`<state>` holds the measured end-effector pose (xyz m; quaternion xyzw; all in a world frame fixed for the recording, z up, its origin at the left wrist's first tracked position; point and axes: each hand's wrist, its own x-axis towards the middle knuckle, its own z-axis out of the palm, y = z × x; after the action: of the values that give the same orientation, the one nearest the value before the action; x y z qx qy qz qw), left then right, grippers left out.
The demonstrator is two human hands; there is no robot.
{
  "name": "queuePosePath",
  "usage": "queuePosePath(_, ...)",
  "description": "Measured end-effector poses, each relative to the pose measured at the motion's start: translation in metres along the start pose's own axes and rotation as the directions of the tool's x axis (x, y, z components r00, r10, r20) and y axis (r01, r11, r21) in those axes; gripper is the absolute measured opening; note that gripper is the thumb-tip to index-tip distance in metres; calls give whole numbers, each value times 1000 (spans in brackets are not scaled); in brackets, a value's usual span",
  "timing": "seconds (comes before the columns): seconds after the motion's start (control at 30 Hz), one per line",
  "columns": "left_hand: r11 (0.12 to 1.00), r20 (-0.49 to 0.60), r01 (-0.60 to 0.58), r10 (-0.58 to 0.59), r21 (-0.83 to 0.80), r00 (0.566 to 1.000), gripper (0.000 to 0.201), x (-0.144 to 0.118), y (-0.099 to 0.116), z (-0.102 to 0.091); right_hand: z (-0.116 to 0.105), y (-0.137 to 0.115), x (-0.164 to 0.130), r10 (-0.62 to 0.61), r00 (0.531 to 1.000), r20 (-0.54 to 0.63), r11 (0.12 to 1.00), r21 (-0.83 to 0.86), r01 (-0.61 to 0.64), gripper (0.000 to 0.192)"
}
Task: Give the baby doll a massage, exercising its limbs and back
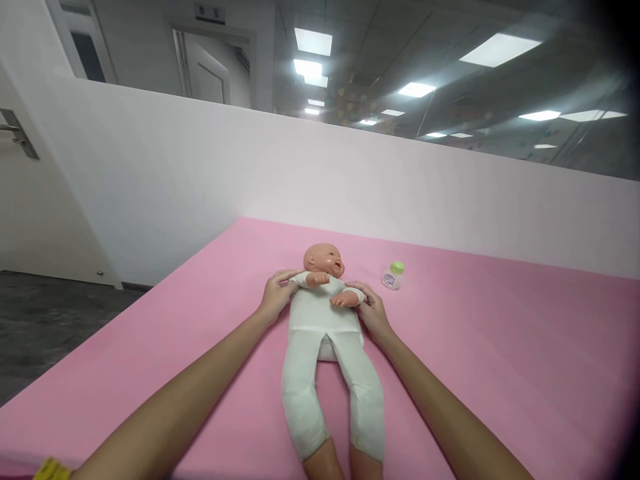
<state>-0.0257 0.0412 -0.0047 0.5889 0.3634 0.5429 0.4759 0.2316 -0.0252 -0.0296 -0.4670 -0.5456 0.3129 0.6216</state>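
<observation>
Bare forearms rise from the bottom of the frame toward its centre. Left hand point(275, 297), fingers curled, cups the doll point(323, 333) at one shoulder; right hand point(373, 310) curls against the other side of its chest. Clothed in white, the doll lies face up on the pink worktop point(500, 360). Right of its head stands a small green-capped bottle point(393, 275), apart.

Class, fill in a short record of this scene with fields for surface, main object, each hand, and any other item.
surface: pink mat, white wall behind it
main object: baby doll in white suit, lying on its back, head away from camera
left hand: against the doll's side by the shoulder
right hand: against the doll's other side
other item: small bottle with green cap, standing beyond the right hand, untouched
</observation>
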Motion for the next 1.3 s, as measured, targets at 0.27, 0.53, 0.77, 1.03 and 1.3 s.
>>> queuePosePath(0.27, 995, -40, -24, 20, -98, 999, 40, 2, 1, 0, 2, 7, 2, 120, 985, -126, 963, 256, -84, 35)
queuePosePath(0.53, 990, -87, -20, 7, -139, 996, 40, 5, -8, -1, 3, 2, 1, 94, 989, -117, 969, 239, -64, 44)
queuePosePath(0.77, 997, -9, -70, 71, 42, 997, 35, 4, -9, 2, 5, -7, -4, -14, 999, 34, 999, -34, 15, 28)
queuePosePath(1.03, 998, 14, -57, 56, 20, 998, 39, 0, 0, 3, 4, -3, -3, 74, 993, -93, 988, 141, -60, 41)
queuePosePath(1.3, 999, -112, 4, -9, -45, 994, 49, 4, -11, 4, 3, 5, 0, 109, 979, -172, 978, 197, -74, 51)
